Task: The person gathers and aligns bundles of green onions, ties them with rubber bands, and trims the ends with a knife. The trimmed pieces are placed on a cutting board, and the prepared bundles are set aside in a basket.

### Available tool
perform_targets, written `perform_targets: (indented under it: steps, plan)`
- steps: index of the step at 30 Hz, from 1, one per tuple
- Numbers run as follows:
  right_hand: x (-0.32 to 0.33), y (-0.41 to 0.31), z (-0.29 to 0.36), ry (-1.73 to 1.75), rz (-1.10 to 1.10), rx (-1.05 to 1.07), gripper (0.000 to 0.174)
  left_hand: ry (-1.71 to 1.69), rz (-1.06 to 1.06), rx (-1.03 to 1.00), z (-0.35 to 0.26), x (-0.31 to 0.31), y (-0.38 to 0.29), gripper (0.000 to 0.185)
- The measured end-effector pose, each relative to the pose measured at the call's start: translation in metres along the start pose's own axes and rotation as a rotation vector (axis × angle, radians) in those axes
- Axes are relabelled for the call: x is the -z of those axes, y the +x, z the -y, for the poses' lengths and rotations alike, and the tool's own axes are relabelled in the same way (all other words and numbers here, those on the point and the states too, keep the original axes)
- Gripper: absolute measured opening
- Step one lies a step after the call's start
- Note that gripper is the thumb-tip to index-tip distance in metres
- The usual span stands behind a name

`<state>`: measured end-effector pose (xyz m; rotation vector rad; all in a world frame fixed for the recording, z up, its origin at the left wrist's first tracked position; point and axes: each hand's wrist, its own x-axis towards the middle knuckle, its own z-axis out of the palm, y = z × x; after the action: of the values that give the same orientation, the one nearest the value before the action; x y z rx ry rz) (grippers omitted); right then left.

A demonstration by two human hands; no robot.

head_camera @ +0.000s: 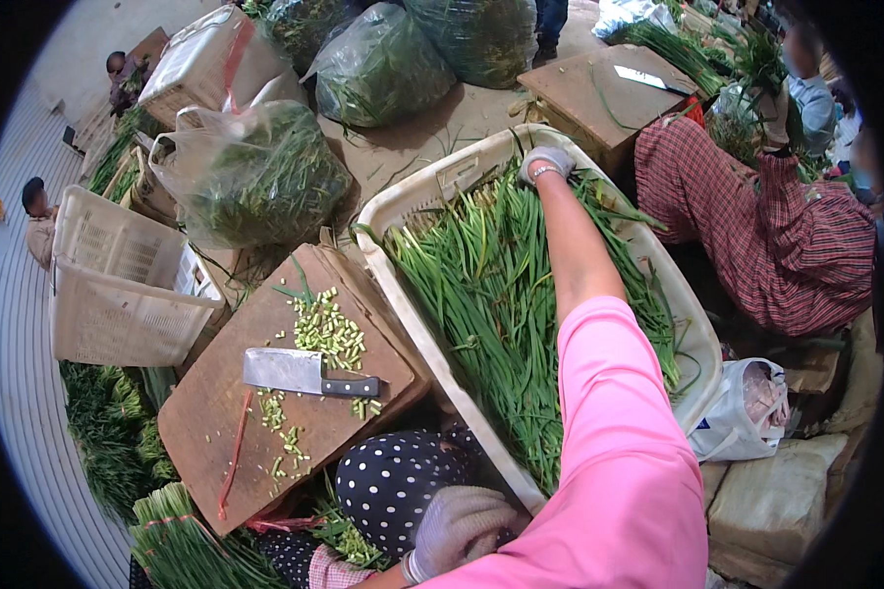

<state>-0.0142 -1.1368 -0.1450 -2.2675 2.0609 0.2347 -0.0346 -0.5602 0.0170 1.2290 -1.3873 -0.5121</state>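
Note:
A white plastic crate (442,368) stands before me with a thick layer of long green garlic chives or similar stalks (501,294) in it. My right hand (547,163), in a pale work glove, reaches to the crate's far end among the greens; its fingers are hidden. My left hand (465,524), also gloved, rests with curled fingers by the black polka-dot cloth (390,486) over my lap. Whether it holds anything is not visible. Left of the crate, a cleaver (302,372) lies on a brown board (214,434) among short cut stalk pieces (328,331).
A red tie (236,456) lies on the board. Bundled greens (191,537) sit below it. Another white crate (125,294) and filled plastic bags (265,177) stand at left. A person in checked clothing (744,221) sits at right, near a second board (597,81) with a knife (648,79).

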Motion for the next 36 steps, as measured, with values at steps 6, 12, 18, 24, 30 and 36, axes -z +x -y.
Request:
perform_targets:
  steps: [6,12,18,24,30,36]
  plan:
    - [0.0,-0.012,-0.017,0.215,0.105,0.098,0.049,-0.059,0.118,0.109,0.006,0.007,-0.011,0.026]
    - [0.002,-0.087,-0.064,0.638,-0.27,0.166,0.057,-0.012,0.07,0.08,0.008,0.005,-0.021,0.027]
    - [0.001,-0.141,-0.085,0.92,-0.246,0.524,0.057,0.032,0.067,0.047,0.001,-0.002,-0.02,0.03]
    - [0.019,-0.146,-0.023,0.208,0.155,0.455,0.085,0.01,0.074,0.044,-0.001,-0.008,-0.019,0.032]
    - [0.004,-0.161,0.047,-0.168,0.036,0.383,0.059,0.038,0.058,0.032,0.002,-0.009,-0.022,0.032]
    - [-0.033,-0.165,0.072,-0.161,-0.202,0.301,0.022,0.046,0.06,0.028,0.0,-0.008,-0.023,0.035]
